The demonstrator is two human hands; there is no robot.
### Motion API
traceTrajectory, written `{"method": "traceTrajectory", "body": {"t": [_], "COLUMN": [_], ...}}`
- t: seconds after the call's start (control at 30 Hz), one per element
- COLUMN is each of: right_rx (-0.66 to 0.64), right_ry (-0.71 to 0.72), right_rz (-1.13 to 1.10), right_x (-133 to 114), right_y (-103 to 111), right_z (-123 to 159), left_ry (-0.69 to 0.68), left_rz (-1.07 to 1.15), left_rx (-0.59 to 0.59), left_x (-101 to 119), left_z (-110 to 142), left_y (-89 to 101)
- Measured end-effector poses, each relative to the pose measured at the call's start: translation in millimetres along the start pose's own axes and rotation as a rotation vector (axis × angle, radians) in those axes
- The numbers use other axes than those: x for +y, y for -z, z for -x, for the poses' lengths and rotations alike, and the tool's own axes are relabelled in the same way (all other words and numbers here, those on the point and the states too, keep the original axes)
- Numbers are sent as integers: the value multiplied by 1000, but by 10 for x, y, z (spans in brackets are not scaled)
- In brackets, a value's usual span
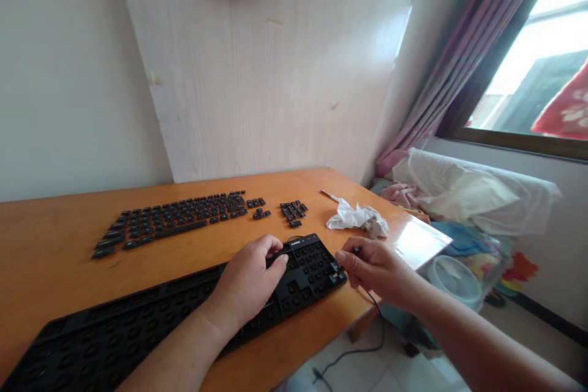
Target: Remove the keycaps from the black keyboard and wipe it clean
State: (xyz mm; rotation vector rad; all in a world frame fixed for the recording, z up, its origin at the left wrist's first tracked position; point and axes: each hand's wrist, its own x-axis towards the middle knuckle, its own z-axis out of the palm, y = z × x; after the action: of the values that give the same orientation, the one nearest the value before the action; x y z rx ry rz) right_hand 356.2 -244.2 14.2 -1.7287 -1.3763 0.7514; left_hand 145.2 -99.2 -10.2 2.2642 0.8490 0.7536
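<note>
A black keyboard (pixel 160 300) with its keycaps off lies aslant along the front of the table. My left hand (pixel 255 272) rests over its right half, fingers curled at the back edge and thumb on top, steadying it. At the keyboard's right end, my right hand (pixel 367 263) is closed in a pinch beside the number pad corner. A small dark bit shows above its fingers, but what it grips is too hidden to name. Near the pinch, a few pieces with shiny metal (pixel 337 274) sit on the keyboard. Loose black keycaps (pixel 179 217) are laid out in keyboard order behind it.
Separate groups of keycaps (pixel 293 211) lie farther right on the wooden table (pixel 294 181). Crumpled white tissue (pixel 351 215) is at the back right, with a thin stick beside it. A cable (pixel 381 324) hangs to the floor. Cloths and a plastic tub (pixel 454 278) stand right.
</note>
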Motion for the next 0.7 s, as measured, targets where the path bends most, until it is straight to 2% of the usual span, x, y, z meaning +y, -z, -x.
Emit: {"method": "traceTrajectory", "body": {"t": [0.2,0.7], "right_rx": [62,211], "right_ry": [52,135], "right_rz": [61,447], "right_x": [103,179], "right_y": [-145,-342], "right_z": [4,-8], "left_ry": [-7,-33], "left_rz": [-40,-89], "left_rx": [-11,-8], "left_x": [-16,10], "left_z": [1,9], "left_y": [-1,-19]}}
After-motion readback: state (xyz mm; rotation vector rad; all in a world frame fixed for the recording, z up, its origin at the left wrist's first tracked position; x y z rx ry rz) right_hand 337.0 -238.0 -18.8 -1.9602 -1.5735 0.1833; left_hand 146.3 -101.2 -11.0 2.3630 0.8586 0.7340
